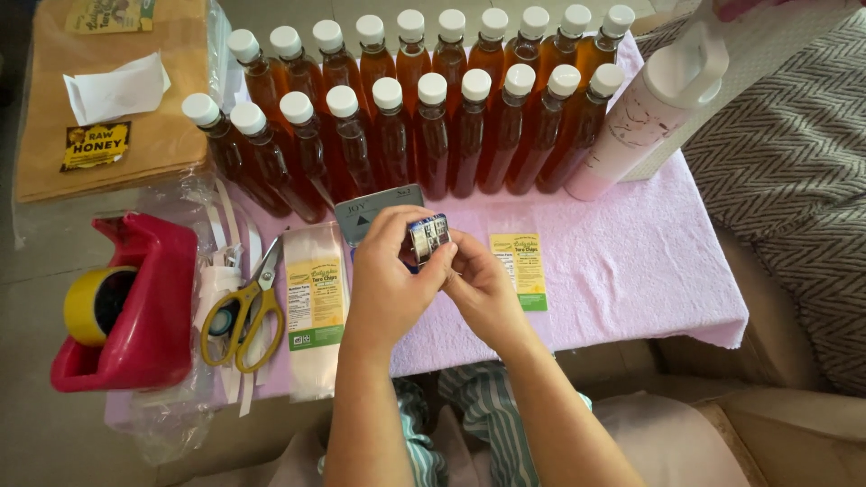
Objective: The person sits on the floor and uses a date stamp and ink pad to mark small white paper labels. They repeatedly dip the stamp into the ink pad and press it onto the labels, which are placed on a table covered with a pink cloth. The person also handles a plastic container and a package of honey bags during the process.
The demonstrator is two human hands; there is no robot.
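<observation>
Pinching a small blue-edged roll of stickers [428,238] between them, the left hand [390,280] and the right hand [483,287] meet above the near middle of the pink cloth-covered tabletop [622,261]. The left hand's fingers curl closed around the roll from the left, while the right hand's fingertips touch its right edge. Just behind the roll lies a grey card [365,212], partly hidden by the left hand. Two rows of amber bottles [433,117] with white caps stand along the far edge. A tall pale pink tumbler [645,113] leans at the far right corner. A yellow label [520,268] lies just right of the hands. Left of them lie a clear printed bag [314,307], yellow-handled scissors [248,307] and, near the left edge, a red tape dispenser [135,302].
</observation>
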